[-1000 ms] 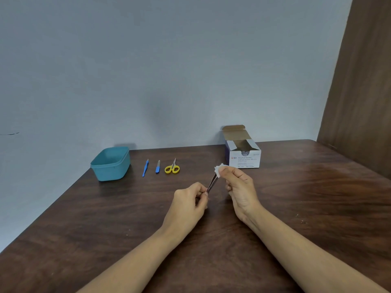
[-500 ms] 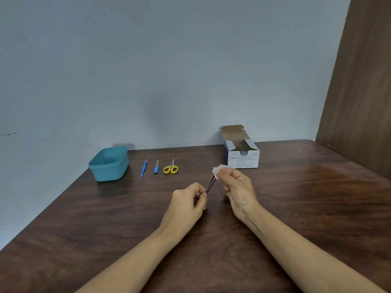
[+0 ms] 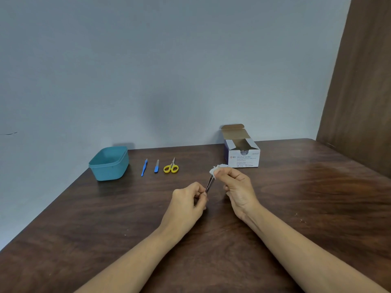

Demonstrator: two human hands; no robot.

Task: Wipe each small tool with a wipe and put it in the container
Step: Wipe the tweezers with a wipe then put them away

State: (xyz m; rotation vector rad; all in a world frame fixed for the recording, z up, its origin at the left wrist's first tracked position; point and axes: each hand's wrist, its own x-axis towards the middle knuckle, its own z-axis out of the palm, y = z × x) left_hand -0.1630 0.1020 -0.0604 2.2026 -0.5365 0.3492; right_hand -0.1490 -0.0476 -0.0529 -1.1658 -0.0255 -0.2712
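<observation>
White box (image 3: 243,159), "BD Alcohol Swabs"

We have one wide-angle view, worn on the head, facing forward and down across the dark brown wooden bench (image 3: 306,208) toward the plain grey-blue wall (image 3: 169,70). Both forearms enter from the bottom edge, so the left hand (image 3: 188,199) and right hand (image 3: 239,187) sit near the lens, mid-frame; the bench's far edge lies well beyond.
</observation>
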